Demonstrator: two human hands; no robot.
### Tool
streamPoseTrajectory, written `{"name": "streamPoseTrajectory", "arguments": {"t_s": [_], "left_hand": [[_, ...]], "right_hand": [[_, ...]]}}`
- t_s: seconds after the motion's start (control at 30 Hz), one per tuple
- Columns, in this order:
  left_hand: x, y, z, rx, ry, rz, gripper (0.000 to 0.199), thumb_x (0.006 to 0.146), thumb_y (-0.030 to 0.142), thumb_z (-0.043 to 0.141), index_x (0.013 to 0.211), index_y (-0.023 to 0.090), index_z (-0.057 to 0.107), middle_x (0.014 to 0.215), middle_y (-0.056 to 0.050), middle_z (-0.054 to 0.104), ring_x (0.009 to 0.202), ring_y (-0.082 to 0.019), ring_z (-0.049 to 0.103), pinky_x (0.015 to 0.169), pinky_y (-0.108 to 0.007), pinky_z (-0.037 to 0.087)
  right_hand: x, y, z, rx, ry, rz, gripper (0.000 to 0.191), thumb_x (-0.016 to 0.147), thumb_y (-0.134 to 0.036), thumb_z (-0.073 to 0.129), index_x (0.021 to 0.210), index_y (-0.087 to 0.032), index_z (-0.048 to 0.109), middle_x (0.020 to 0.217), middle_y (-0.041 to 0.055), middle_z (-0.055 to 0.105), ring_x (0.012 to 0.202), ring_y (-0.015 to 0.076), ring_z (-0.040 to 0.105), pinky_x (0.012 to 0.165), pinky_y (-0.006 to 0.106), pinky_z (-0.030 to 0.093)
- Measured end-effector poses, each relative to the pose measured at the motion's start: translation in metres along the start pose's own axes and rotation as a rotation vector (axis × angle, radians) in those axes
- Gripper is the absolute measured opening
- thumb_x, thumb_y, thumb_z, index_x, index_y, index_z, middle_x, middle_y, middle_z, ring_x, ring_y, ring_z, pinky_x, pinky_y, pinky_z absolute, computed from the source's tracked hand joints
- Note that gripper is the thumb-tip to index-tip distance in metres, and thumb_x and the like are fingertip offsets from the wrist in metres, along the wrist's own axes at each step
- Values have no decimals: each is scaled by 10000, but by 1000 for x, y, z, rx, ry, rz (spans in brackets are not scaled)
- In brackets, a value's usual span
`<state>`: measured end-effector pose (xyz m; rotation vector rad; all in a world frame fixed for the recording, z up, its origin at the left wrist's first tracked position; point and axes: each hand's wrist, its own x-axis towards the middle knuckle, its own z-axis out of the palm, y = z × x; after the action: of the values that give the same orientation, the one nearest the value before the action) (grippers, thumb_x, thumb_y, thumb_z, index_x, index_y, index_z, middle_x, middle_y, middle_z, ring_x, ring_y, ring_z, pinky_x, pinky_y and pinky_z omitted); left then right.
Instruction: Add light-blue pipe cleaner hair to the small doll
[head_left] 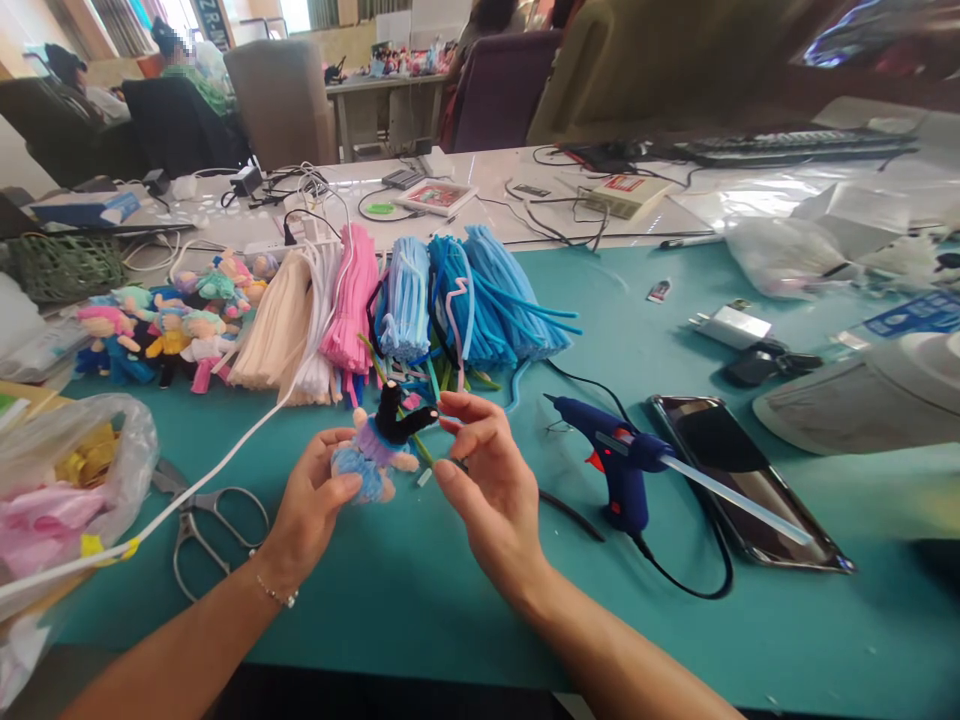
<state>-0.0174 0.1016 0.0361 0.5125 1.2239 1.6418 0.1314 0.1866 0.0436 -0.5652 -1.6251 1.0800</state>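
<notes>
My left hand (311, 490) is closed on a small fuzzy doll (379, 440) with light blue hair, a lilac top and black legs. The doll lies tilted, its head toward my left thumb and its black legs pointing up and right. Close by its right foot, my right hand (487, 480) has thumb and index finger apart, with nothing visible between them. Whether a fingertip touches the foot I cannot tell. Behind the doll stand bundles of chenille stems: cream (274, 325), pink (351, 300), light blue (405, 300) and deeper blue (480, 310).
A blue glue gun (619, 450) with a glue stick lies right, partly over a phone (720, 450). Scissors (202, 515) lie left, near a plastic bag (135, 430). Several finished dolls (172, 330) are grouped back left. A white cable (232, 455) crosses the green mat (420, 610).
</notes>
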Motion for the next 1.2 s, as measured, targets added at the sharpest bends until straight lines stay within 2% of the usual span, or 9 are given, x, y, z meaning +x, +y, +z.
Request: {"name": "streamPoseTrajectory", "arguments": {"t_s": [0.03,0.1,0.2,0.33,0.43,0.63,0.87,1.2], "left_hand": [[0,0,0,0,3,2,439,616,279,782,995,192,577,770,-3,709,621,-197,683,609,-332,543],[0,1,0,2,5,13,442,611,281,786,989,193,574,752,6,699,618,-194,680,614,-333,545],[-2,0,0,34,24,52,441,622,277,794,995,191,575,766,3,703,638,-178,677,636,-318,548],[-4,-3,0,93,51,132,452,613,227,819,998,191,584,788,4,701,675,-143,656,640,-258,529],[-5,-5,-1,115,57,157,455,615,205,822,1007,190,591,774,13,686,665,-124,630,618,-230,513],[-4,-8,0,116,47,158,441,615,199,808,1002,191,597,752,17,678,651,-124,632,588,-217,496],[-4,-6,0,142,70,136,425,614,213,774,994,194,585,755,21,659,650,-129,625,577,-221,480],[-4,-3,3,184,105,116,389,593,200,741,950,206,585,715,39,624,616,-127,583,548,-222,445]], "right_hand": [[1,-3,-1,-112,-34,-78,109,877,-218,613,815,-247,529,1170,84,592,1103,261,589,891,438,494],[2,-9,-4,-335,-88,-248,121,856,-152,608,780,-234,561,984,59,588,919,225,591,787,387,469],[3,-14,-4,-570,-121,-431,151,865,-132,629,748,-226,612,695,-17,481,668,162,483,668,330,375],[3,-12,-1,-678,-156,-524,138,931,-164,601,856,-226,699,651,-24,484,627,153,440,676,323,361],[2,-10,0,-677,-187,-536,151,946,-170,589,878,-214,716,655,-18,497,635,160,445,685,326,367],[3,-7,1,-642,-208,-477,174,949,-189,600,798,-194,688,664,-12,513,647,160,465,674,321,362],[3,-7,2,-643,-214,-472,252,961,-172,553,733,-198,655,645,-14,510,650,157,459,676,310,362],[0,-7,2,-638,-229,-488,125,932,-164,598,871,-201,700,690,-7,553,674,171,481,696,324,379]]}}
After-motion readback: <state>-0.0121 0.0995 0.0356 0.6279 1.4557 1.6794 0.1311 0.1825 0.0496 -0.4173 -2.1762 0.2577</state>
